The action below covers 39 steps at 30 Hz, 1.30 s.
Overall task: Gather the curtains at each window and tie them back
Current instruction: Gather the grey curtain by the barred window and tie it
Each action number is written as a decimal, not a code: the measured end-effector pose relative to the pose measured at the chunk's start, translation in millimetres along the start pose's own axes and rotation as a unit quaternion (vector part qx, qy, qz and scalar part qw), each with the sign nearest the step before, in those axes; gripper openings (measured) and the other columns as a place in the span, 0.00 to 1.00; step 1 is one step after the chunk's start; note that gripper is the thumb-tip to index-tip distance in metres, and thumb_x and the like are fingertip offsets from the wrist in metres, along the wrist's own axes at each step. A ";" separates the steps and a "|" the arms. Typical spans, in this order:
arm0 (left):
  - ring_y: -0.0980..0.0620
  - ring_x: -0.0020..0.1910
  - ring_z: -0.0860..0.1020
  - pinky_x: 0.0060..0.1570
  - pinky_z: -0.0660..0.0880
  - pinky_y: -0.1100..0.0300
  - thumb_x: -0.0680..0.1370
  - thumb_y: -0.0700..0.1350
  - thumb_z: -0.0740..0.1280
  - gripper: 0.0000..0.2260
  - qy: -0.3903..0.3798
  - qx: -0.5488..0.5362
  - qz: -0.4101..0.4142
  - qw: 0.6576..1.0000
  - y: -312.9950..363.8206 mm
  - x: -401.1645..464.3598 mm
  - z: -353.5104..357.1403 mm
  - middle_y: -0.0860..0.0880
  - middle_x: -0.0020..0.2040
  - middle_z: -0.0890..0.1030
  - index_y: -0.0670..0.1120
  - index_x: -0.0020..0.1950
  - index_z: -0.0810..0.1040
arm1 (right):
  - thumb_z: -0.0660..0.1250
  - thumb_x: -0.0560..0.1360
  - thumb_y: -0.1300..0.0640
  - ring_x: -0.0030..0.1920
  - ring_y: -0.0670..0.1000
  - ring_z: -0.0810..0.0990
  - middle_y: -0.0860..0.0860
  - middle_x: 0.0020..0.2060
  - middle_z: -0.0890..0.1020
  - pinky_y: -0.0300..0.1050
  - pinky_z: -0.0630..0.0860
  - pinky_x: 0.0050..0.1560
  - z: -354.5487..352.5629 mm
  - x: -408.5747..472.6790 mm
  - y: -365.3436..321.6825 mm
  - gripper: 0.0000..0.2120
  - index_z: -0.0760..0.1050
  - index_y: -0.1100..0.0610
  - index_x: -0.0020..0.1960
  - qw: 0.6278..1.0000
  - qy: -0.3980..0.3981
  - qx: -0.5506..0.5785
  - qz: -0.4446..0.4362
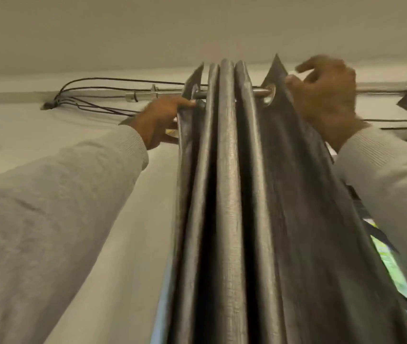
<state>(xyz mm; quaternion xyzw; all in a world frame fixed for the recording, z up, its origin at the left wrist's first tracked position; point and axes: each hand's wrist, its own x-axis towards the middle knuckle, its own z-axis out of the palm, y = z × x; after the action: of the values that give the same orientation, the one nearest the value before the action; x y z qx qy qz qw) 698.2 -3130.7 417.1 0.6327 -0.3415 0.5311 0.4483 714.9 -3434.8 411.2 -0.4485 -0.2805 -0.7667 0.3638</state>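
Stage: gathering, tie-back pending | curtain (227, 194) bunched centre frame on rod (259, 91) | left hand (159, 121) pinches its left edge | right hand (326, 95) grips right fold.

Centre of frame: curtain (227, 170) bunched on rod (262, 91). Left hand (157, 122) at its left edge, right hand (326, 95) at its right. Upper left: cables (85, 95) on wall (11, 125).
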 end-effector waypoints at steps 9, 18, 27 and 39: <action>0.38 0.57 0.87 0.60 0.82 0.38 0.75 0.49 0.67 0.15 0.005 -0.004 0.012 1.000 -1.9 20.3 33.8 0.43 0.54 0.89 0.48 0.58 0.87 | 0.70 0.73 0.63 0.52 0.57 0.86 0.56 0.50 0.87 0.51 0.86 0.54 47.3 -14.9 -2.0 0.14 0.85 0.56 0.57 0.965 -0.241 0.084 0.065; 0.47 0.45 0.83 0.51 0.80 0.50 0.83 0.60 0.64 0.18 0.026 -0.080 0.000 0.996 -10.7 10.0 -2.2 0.51 0.43 0.87 0.49 0.56 0.86 | 0.63 0.75 0.26 0.56 0.54 0.83 0.48 0.51 0.87 0.54 0.75 0.57 53.5 -14.6 3.9 0.28 0.84 0.48 0.56 0.920 -0.211 0.272 0.186; 0.35 0.66 0.82 0.71 0.75 0.34 0.78 0.78 0.55 0.41 -0.080 -0.139 0.008 0.987 -21.9 62.0 22.7 0.38 0.66 0.84 0.47 0.71 0.82 | 0.54 0.78 0.23 0.55 0.50 0.86 0.49 0.52 0.88 0.54 0.79 0.65 111.5 -18.2 -41.0 0.36 0.82 0.48 0.64 0.875 -0.319 0.328 0.159; 0.42 0.51 0.86 0.57 0.85 0.47 0.88 0.63 0.50 0.32 -0.020 -0.339 0.086 0.937 -56.5 -32.9 -11.5 0.39 0.53 0.85 0.40 0.60 0.85 | 0.53 0.77 0.23 0.79 0.51 0.66 0.48 0.81 0.66 0.61 0.63 0.80 90.3 -89.4 -16.7 0.41 0.61 0.45 0.84 0.881 -0.118 0.412 0.202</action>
<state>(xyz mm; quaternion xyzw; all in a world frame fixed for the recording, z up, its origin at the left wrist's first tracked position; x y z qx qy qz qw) 738.6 -3100.9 373.7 0.4218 -0.5631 0.4078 0.5820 774.9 -3329.5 369.5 -0.3919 -0.5153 -0.4333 0.6270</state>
